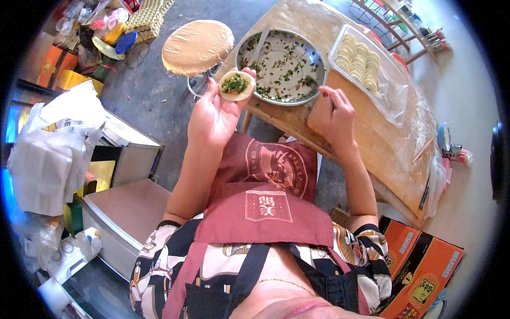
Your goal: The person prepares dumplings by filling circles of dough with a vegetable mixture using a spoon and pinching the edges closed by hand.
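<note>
My left hand (pixel 217 113) holds a round dumpling wrapper (pixel 250 91) on its upturned palm and fingers. A mound of chopped green filling (pixel 234 84) sits in the middle of the dough. Just beyond is a wide metal bowl (pixel 287 103), its inside strewn with green bits. A pale, long-handled utensil (pixel 261 46) leans on the bowl's far left rim. At the bowl's near right edge is my right hand (pixel 338 111), its fingers curled towards the thumb. A dark clump shows inside the bowl by those fingertips; whether they grip a utensil is unclear.
On the wooden table (pixel 370 131), a clear plastic tray (pixel 332 56) holds rows of dough wrappers (pixel 356 60). A rolling pin (pixel 424 149) lies far right. Left of the bowl stands a covered round stool (pixel 197 46). A cabinet (pixel 123 207) is at left, orange boxes (pixel 422 267) at lower right.
</note>
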The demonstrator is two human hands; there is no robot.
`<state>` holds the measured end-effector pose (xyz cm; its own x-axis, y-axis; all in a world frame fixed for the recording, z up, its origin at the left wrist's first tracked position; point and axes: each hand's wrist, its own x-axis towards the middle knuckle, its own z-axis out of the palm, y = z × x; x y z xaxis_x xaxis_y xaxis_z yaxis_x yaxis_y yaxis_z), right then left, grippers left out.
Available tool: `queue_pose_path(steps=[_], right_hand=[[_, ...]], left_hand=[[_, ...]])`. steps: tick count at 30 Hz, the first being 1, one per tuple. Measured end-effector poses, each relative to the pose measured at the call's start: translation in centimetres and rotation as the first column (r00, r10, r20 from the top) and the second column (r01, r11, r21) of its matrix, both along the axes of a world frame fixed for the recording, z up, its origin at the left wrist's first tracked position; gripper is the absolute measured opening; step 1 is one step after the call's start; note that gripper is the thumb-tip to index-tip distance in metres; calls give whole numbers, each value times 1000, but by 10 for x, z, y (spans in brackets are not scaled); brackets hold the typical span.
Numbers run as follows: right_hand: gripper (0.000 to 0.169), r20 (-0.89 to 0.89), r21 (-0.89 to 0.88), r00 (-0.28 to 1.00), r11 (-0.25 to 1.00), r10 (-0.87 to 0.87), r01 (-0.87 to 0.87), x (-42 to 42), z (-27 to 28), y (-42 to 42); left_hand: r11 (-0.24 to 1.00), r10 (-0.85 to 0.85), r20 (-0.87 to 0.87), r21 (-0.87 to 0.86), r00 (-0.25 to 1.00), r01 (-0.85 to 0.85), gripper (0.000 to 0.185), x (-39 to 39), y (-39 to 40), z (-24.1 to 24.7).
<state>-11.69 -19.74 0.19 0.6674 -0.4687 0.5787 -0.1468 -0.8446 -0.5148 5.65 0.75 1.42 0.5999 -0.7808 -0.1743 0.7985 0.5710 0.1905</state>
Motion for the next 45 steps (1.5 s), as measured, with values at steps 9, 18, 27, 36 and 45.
queue_pose_path(steps=[9, 18, 27, 36, 45], right_hand=[[22, -105, 83, 991, 994, 85, -76, 63, 5, -48], [23, -56, 344, 984, 928, 171, -142, 39, 6, -46], [25, -34, 463, 933, 833, 357, -302, 28, 10, -20], [20, -19, 550, 953, 799, 304, -244, 0, 9, -13], [25, 82, 837, 997, 543, 11, -75, 1, -17, 41]], left_hand=[[999, -45, 4, 26, 999, 45, 52, -10, 9, -4], [998, -18, 21, 64, 1000, 17, 52, -7, 18, -4], [999, -20, -15, 44, 1000, 20, 52, -5, 21, -10], [999, -17, 6, 30, 1000, 17, 52, -7, 24, -14], [998, 6, 10, 61, 1000, -7, 51, -9, 24, -13]])
